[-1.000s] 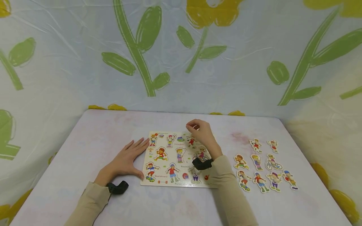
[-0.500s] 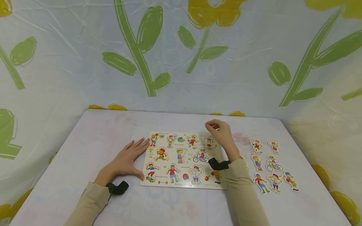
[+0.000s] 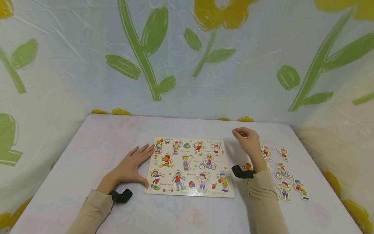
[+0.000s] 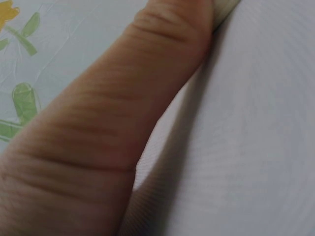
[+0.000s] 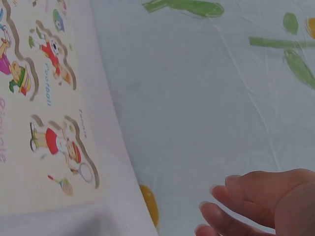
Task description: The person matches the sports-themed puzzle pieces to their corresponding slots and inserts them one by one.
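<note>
A puzzle board [image 3: 178, 164] printed with sports figures and their names lies flat on the table. My left hand [image 3: 131, 167] rests at its left edge, fingers spread and thumb by the lower left corner. The left wrist view has only skin close up. My right hand [image 3: 248, 144] hovers right of the board, fingers loosely bent, with nothing visible between them. The right wrist view shows those fingers [image 5: 251, 196] bare and the board's tennis recess [image 5: 59, 142]. Loose puzzle pieces lie right of the board: a cyclist [image 3: 283, 170], a tennis player [image 3: 282, 153], a baseball player [image 3: 284, 190] and others.
My right forearm and sleeve [image 3: 264, 191] cover part of the loose pieces. A runner piece [image 3: 247, 166] peeks out beside the wrist camera [image 3: 243, 172]. The pale table [image 3: 187, 214] ends at a flower-printed cloth [image 3: 233, 94] behind.
My right hand has moved right, from over the board's top edge to beside its right edge near the loose pieces. The left hand keeps its place.
</note>
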### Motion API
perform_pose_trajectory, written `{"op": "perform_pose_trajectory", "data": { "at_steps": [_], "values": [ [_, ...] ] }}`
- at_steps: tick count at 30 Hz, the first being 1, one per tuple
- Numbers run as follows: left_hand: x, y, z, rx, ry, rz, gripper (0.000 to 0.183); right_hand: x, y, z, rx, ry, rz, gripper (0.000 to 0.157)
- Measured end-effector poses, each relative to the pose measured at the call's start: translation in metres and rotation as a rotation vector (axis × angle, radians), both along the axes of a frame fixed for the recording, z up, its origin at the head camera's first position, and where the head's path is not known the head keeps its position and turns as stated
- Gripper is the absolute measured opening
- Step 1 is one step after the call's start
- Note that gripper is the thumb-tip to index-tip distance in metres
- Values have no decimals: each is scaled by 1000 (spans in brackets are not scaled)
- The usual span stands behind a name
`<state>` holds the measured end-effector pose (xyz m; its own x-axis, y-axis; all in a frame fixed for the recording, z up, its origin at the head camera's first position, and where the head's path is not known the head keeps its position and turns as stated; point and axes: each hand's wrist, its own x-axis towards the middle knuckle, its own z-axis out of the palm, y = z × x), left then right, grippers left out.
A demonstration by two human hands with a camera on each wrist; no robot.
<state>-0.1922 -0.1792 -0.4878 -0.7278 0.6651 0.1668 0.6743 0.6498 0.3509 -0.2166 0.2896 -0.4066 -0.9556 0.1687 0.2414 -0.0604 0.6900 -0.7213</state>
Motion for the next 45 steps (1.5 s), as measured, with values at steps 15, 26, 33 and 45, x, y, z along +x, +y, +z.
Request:
{"op": "perform_pose_trajectory", "data": {
  "at_steps": [15, 26, 33, 45],
  "values": [
    [4, -2, -1, -16, -12, 16, 139, 24, 61, -16, -206, -73, -226, 41],
    [2, 0, 1, -29, -15, 14, 139, 33, 96, -34, -201, -106, -445, 39],
    [1, -3, 2, -22, -7, 14, 137, 36, 98, -44, -91, -221, -375, 38],
    [-2, -2, -1, -19, 9, 9, 139, 38, 99, -44, -54, -255, -376, 33]
  ]
}}
